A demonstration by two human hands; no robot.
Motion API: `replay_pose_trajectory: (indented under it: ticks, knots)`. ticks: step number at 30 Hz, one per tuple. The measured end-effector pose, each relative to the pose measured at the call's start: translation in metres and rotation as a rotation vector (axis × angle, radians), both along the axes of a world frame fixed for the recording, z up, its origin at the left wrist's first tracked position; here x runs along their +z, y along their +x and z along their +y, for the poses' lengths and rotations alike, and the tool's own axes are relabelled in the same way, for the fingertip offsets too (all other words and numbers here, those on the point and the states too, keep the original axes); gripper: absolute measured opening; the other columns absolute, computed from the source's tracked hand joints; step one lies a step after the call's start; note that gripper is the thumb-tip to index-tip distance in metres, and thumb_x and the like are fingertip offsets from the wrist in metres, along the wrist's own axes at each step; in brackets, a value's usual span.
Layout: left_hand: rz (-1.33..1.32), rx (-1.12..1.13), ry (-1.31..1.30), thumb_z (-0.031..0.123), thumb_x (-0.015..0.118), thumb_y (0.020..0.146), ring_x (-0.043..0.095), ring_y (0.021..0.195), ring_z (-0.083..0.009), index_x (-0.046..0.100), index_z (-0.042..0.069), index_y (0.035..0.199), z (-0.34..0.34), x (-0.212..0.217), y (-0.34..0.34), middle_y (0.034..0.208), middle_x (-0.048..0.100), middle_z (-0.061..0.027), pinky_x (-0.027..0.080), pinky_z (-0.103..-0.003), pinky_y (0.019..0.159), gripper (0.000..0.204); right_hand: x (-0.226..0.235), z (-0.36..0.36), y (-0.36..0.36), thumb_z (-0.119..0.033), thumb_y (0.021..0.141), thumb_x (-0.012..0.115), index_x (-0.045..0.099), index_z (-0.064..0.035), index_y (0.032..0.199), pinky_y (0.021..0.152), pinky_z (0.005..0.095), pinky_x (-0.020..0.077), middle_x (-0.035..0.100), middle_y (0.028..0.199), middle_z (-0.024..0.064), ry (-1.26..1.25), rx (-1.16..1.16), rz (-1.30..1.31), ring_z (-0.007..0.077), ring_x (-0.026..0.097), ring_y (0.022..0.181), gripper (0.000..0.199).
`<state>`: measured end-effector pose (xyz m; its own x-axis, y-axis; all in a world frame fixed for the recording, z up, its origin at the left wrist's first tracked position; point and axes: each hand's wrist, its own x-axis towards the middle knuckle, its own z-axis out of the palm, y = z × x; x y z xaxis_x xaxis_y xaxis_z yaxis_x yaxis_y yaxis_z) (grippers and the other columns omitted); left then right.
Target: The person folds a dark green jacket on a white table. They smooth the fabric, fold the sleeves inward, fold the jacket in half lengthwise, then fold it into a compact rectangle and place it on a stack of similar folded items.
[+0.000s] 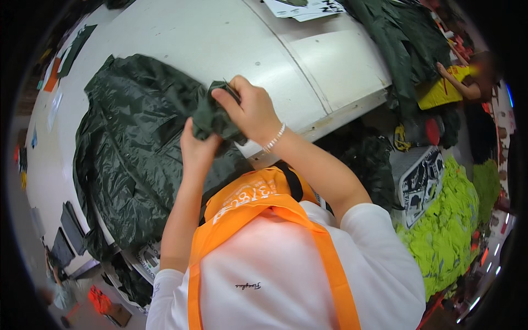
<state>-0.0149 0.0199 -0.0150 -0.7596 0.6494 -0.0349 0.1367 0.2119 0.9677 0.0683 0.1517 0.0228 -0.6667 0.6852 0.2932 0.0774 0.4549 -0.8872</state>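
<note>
A dark green shiny garment (132, 148) lies spread on the white table (220, 38). Both my hands are raised over its right side and grip a bunched fold of the same dark green fabric (212, 118). My left hand (197, 148) holds the bunch from below. My right hand (250, 110), with a white bead bracelet at the wrist, pinches it from above. I wear a white shirt and an orange apron.
Another pile of dark green garments (401, 38) lies at the table's far right, where another person in a yellow top (445, 88) reaches in. Bright green fabric (445, 231) is heaped at the right. Printed sheets (308, 8) lie at the far edge.
</note>
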Motion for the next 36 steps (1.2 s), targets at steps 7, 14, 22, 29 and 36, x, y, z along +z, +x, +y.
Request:
replay_pose_trajectory:
  ticks: [7, 14, 22, 29, 36]
  knots:
    - [-0.27, 0.14, 0.359, -0.001, 0.053, 0.08, 0.055, 0.065, -0.0096, 0.057, 0.007, 0.079, 0.003, -0.006, -0.06, 0.072, 0.058, 0.0011, 0.043, -0.022, 0.058, 0.009, 0.002, -0.033, 0.037, -0.008, 0.071, 0.065, 0.058, -0.0054, 0.08, 0.061, 0.0352, 0.0507, 0.062, 0.073, 0.0119, 0.038, 0.349, -0.06, 0.0273, 0.064, 0.066, 0.011]
    - [-0.503, -0.599, 0.029, -0.002, 0.074, 0.071, 0.041, 0.063, 0.0004, 0.045, 0.009, 0.082, -0.022, 0.056, 0.036, 0.07, 0.043, 0.0082, 0.035, -0.017, 0.054, 0.032, -0.028, 0.045, 0.029, 0.006, 0.077, 0.062, 0.046, -0.0052, 0.072, 0.056, 0.0181, 0.0329, 0.042, 0.067, -0.0055, -0.276, -0.153, 0.325, 0.0034, 0.036, 0.062, 0.02]
    - [0.291, 0.318, 0.199, -0.009, 0.052, 0.072, 0.044, 0.05, -0.0051, 0.039, 0.005, 0.068, -0.031, 0.053, -0.024, 0.062, 0.044, 0.0022, 0.039, -0.02, 0.046, 0.019, 0.001, 0.015, 0.054, 0.006, 0.073, 0.066, 0.048, -0.0061, 0.083, 0.048, 0.0196, 0.0366, 0.047, 0.063, -0.0025, 0.266, -0.121, 0.041, 0.0039, 0.043, 0.053, 0.024]
    - [0.88, 0.159, 0.053, 0.009, 0.081, 0.061, 0.053, 0.09, -0.0238, 0.052, 0.005, 0.095, -0.028, 0.057, 0.007, 0.096, 0.053, -0.0101, 0.044, -0.031, 0.079, 0.045, -0.004, -0.003, 0.055, 0.005, 0.074, 0.067, 0.052, -0.0042, 0.09, 0.049, 0.0182, 0.0399, 0.053, 0.066, -0.0008, 0.202, -0.107, 0.179, 0.0045, 0.046, 0.051, 0.023]
    - [1.033, 0.127, 0.061, 0.009, 0.082, 0.059, 0.055, 0.098, -0.0273, 0.059, 0.007, 0.1, -0.02, 0.083, 0.011, 0.107, 0.059, -0.0096, 0.044, -0.035, 0.081, 0.047, 0.006, -0.005, 0.067, 0.009, 0.071, 0.066, 0.057, -0.0035, 0.091, 0.048, 0.0197, 0.0412, 0.058, 0.068, 0.0038, 0.41, 0.022, 0.153, 0.0099, 0.052, 0.049, 0.026]
